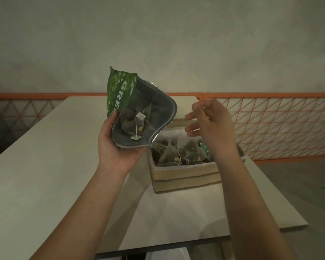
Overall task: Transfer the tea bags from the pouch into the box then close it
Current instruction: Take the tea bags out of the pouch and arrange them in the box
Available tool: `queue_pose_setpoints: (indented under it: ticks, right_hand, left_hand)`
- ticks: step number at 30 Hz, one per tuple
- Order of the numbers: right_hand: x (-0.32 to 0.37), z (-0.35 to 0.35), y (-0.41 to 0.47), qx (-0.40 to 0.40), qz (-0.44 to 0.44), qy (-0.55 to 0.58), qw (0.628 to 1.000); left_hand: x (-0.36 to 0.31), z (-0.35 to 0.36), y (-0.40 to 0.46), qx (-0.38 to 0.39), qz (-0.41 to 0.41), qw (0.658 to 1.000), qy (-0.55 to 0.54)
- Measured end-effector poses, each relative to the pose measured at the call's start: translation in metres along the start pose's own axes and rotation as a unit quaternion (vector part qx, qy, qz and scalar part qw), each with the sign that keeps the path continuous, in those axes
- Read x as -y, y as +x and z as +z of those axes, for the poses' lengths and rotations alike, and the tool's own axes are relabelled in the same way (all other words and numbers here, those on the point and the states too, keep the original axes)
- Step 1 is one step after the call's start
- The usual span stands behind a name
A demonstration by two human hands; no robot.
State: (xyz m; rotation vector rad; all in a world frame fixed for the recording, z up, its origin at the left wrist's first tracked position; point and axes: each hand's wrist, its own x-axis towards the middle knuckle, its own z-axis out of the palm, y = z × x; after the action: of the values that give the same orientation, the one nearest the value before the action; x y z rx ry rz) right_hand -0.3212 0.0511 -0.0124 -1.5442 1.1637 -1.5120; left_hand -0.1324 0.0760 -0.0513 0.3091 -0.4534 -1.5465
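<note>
Hands: left hand grips the pouch from beneath, mouth tilted toward the viewer; right hand hovers over the box, fingers loosely curled, possibly pinching a thin string, hard to confirm.
Step in hand: mid-transfer; several tea bags remain in the pouch, others already lie in the box.
Next move: likely reach right fingers into the pouch mouth, pinch a bag or its tag, and lift without snagging strings.
Pouch: green printed film, grey foil lining, crumpled, zip-type rim.
Tea bags: translucent mesh pyramids, dark leaf, white strings, paper tags.
Box: beige card, pale lining, open, right of pouch on table.
</note>
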Motion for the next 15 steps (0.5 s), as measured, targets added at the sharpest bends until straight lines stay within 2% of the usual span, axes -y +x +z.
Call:
queue_pose_setpoints:
  ticks: [3, 5, 8, 12, 14, 15]
  right_hand:
    - [-0.02, 0.004, 0.004, -0.001, -0.016, -0.052, 0.999]
    - [-0.036, 0.005, 0.005, 0.004, -0.04, -0.151, 0.988]
    - [-0.059, 0.006, 0.003, 0.029, -0.092, -0.341, 0.935]
    - [-0.055, 0.005, -0.003, 0.185, 0.04, -0.351, 0.917]
    - [-0.046, 0.006, -0.006, 0.18, 0.032, -0.347, 0.92]
    - [-0.042, 0.007, -0.007, 0.14, -0.003, -0.333, 0.932]
  left_hand:
    - [-0.001, -0.001, 0.0, 0.001, 0.002, 1.0, 0.003]
    - [-0.002, -0.001, 0.0, 0.007, 0.004, 1.0, 0.005]
    - [-0.002, -0.002, 0.001, 0.019, -0.002, 1.0, 0.002]
    - [-0.001, -0.002, 0.0, 0.018, -0.002, 1.0, -0.003]
    - [-0.001, -0.001, 0.0, 0.017, 0.0, 1.0, 0.002]
    - [-0.001, -0.001, 0.0, 0.016, 0.001, 1.0, 0.004]
